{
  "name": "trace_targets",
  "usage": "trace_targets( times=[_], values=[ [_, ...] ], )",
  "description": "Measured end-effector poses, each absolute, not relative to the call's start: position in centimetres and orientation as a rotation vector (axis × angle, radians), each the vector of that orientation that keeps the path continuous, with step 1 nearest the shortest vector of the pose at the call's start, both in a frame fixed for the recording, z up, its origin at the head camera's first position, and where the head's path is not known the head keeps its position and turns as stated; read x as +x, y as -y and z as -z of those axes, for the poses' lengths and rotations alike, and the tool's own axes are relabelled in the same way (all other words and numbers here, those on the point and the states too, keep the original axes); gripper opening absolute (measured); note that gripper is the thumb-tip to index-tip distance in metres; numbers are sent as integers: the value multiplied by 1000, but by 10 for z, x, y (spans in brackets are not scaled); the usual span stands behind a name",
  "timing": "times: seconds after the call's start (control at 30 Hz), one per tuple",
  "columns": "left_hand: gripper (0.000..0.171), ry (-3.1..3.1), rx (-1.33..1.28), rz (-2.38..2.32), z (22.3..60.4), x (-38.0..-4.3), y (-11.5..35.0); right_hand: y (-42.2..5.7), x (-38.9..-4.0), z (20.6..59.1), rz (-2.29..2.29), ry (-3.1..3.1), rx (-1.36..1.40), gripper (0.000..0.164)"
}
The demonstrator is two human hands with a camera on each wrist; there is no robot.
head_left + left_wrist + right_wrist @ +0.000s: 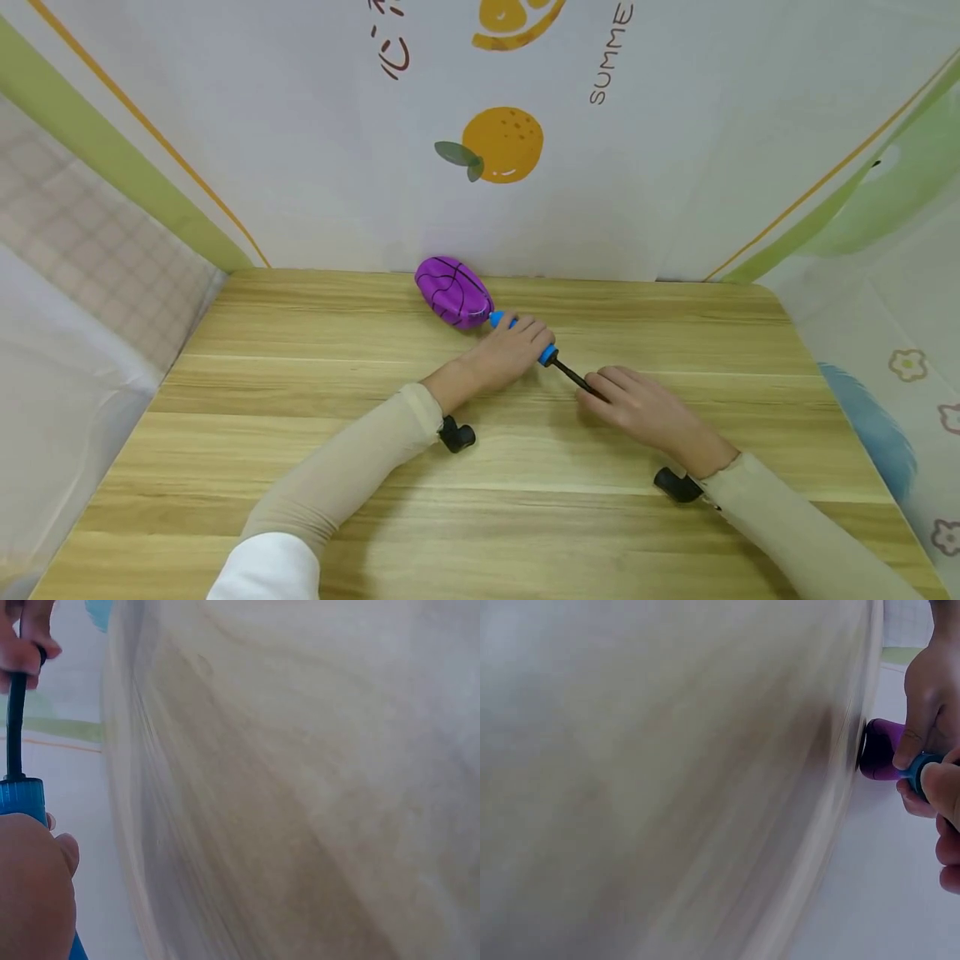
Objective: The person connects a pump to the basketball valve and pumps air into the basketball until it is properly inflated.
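Head view: a slack purple ball with black lines lies near the far edge of the wooden bench, the tip of a blue pump touching its near right side. The left hand has its fingers wrapped round the pump's barrel. A black rod extends from the barrel to the right hand, whose curled fingers seem to grip its handle, mostly hidden from here. Behind, a white backdrop bears a printed orange.
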State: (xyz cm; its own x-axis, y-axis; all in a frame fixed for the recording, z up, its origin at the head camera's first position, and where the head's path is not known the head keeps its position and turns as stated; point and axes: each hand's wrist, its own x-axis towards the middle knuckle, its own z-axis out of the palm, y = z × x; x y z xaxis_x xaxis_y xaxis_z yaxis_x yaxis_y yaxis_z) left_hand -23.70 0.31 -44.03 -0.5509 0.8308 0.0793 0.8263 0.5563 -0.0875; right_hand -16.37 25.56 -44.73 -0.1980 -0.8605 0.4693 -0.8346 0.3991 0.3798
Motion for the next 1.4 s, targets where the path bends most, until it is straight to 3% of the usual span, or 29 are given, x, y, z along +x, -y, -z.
trace_targets(
  times=[0.43,0.73,1.0,1.4],
  values=[
    [25,2685,-1432,-1,440,-236,-3,-229,-189,449,43,2003,1413,37],
    [26,2662,-1465,8,436,-240,2,-233,-189,448,19,1949,1401,31],
    [27,2673,-1466,2,433,-242,5,-251,-171,444,5,1983,1432,31],
    [32,2667,-1482,-12,436,-242,7,-276,-131,434,-34,2132,1454,47]
  ],
)
